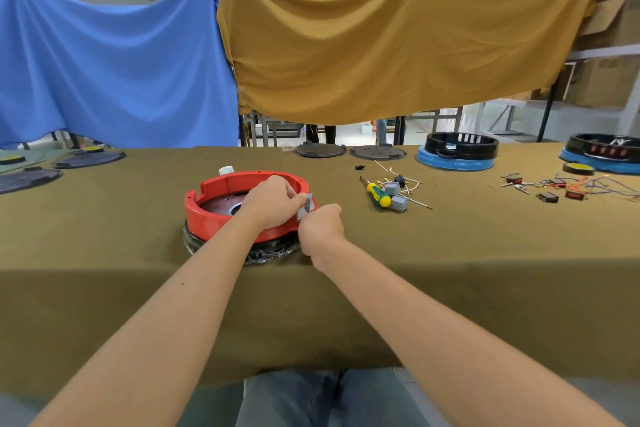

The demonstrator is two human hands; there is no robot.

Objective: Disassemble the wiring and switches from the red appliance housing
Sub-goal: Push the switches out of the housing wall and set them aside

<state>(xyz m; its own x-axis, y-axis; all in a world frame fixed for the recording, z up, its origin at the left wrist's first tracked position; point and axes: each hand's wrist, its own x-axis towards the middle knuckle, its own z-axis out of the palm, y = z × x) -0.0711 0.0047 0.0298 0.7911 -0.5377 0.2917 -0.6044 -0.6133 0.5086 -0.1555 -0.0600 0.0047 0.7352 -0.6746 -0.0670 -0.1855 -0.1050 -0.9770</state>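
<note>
The round red plastic appliance housing sits on the olive-cloth counter, near its front edge and left of centre, resting on a dark base. At the housing's right rim, the left hand pinches a small grey metal switch part between curled fingers. The right hand is fisted just beside and below the part; what its fingers grip cannot be seen, probably a lead or the part's lower end. To do this step well, hold the part steady with the left hand and pull straight along the connector, not sideways, so the rim clip does not bend. A yellow-and-green screwdriver lies to the right beside removed grey switches.
</note>
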